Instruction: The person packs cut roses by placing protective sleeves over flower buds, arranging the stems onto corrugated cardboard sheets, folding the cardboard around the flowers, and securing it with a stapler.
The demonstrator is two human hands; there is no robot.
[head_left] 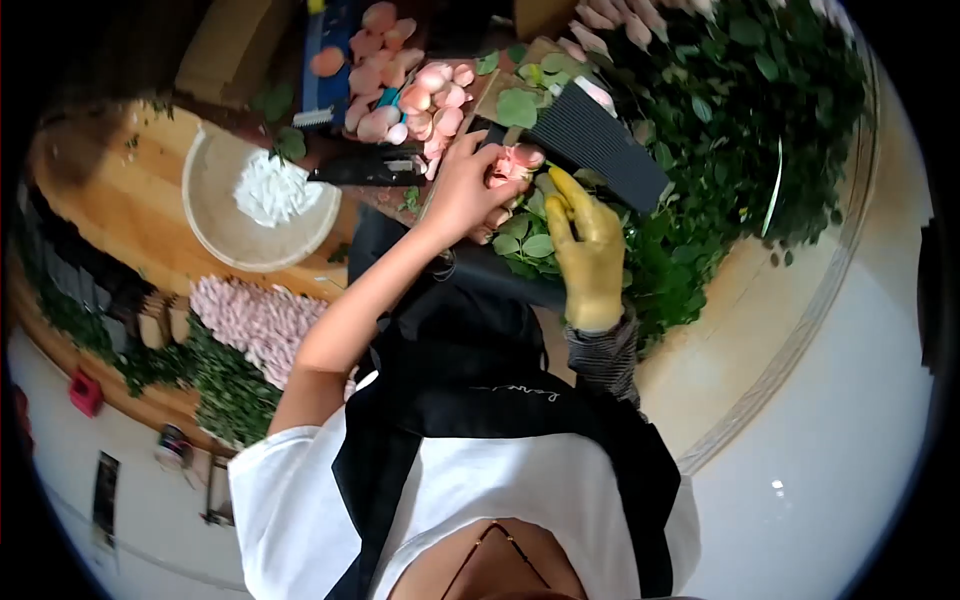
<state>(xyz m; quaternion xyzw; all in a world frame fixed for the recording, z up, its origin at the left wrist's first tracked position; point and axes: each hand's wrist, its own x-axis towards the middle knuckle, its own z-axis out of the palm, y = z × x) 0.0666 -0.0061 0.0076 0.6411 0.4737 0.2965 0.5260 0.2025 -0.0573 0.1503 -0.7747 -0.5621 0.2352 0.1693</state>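
A pink rose (515, 163) is held in my bare left hand (468, 190), its fingers curled around the bloom. My right hand (592, 245) wears a yellow glove and is closed at the rose's leafy stem, just right of the bloom; the stem itself is mostly hidden behind the fingers. Green leaves (525, 243) hang below, between the two hands. Just beyond my right hand lies a dark ribbed pad (600, 143). Loose pink petals or rose heads (432, 103) are heaped past my left hand.
A white bowl (200, 215) of small white pieces stands on the wooden table (110, 170) at left. Dense leafy stems (690, 250) fill the right side. Pale pink flowers (255, 320) lie at lower left. A blue strip (322, 85) and a cardboard box (232, 52) are at the back.
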